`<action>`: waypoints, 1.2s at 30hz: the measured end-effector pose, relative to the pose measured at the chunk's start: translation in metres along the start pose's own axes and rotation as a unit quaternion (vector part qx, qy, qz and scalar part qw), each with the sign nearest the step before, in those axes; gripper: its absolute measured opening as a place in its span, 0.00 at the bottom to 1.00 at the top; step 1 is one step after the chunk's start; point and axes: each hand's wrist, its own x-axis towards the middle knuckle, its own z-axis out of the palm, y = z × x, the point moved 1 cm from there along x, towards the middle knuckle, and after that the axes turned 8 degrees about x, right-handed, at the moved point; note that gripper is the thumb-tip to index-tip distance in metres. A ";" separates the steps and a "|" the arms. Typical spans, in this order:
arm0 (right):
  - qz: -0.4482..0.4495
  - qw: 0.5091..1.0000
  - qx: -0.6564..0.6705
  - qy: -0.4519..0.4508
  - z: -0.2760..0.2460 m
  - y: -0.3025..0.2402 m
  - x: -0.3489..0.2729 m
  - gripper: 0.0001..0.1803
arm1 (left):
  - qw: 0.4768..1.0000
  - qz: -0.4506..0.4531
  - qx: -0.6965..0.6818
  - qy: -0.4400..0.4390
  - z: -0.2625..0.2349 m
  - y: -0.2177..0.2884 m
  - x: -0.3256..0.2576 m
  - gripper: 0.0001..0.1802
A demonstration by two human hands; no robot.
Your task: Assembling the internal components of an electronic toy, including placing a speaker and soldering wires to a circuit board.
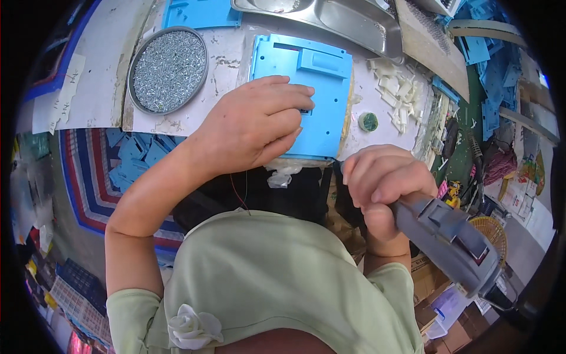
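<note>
cluttered white workbench (194,118) is shown from above, with a round tray of screws (169,71) at the left and small white clips (400,91) at the right. a blue plastic panel (312,88) is laid flat at the bench's near edge and is pressed down by the left hand (253,127), its fingers curled narrowly near a small dark opening. a grey electric screwdriver (448,236) is gripped in the closed right hand (383,183), just off the panel's near right corner. for a clean result, the panel is judged best kept pinned flat and the driver brought upright over the hole.
</note>
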 end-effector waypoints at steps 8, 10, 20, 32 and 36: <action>-0.036 0.998 0.026 -0.035 -0.008 0.005 0.035 0.12 | 1.000 0.003 -0.009 0.016 0.004 -0.004 -0.004 0.06; -0.034 0.999 0.007 -0.032 -0.002 0.012 0.035 0.12 | 1.000 0.001 -0.015 0.018 0.005 -0.005 -0.004 0.06; 0.014 0.998 0.052 0.012 -0.018 0.009 0.059 0.12 | 0.999 0.000 -0.026 0.024 0.004 -0.006 -0.004 0.06; -0.008 0.998 0.048 -0.041 -0.044 0.008 0.092 0.12 | 0.998 -0.012 -0.058 0.030 0.007 -0.011 -0.005 0.06; -0.079 0.995 0.056 -0.029 -0.062 0.024 0.112 0.15 | 0.998 -0.029 -0.053 0.025 0.005 -0.009 -0.005 0.06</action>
